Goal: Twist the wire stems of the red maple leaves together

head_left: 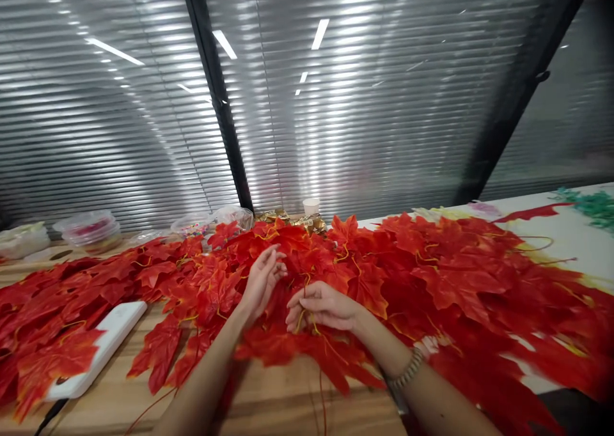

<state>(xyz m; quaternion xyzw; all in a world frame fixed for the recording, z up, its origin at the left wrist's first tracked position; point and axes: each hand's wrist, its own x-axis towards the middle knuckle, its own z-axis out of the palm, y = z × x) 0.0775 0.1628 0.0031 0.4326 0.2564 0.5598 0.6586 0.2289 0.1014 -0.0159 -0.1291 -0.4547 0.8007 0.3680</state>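
Observation:
A large heap of red artificial maple leaves (422,270) on thin orange-yellow stems covers the wooden table (273,404). My left hand (261,279) rests on the leaves near the middle, fingers curled and lightly pinching at the foliage. My right hand (319,306) lies just to its right, fingers closed round a thin yellow stem (307,318) among the leaves. A beaded bracelet (407,373) sits on my right wrist.
A white flat device (103,346) with a cable lies on the table at the left. Clear plastic containers (91,229) stand at the back left, a small white cup (311,206) and gold foil pieces behind the leaves. Green foliage (595,206) lies far right. Blinds cover the windows behind.

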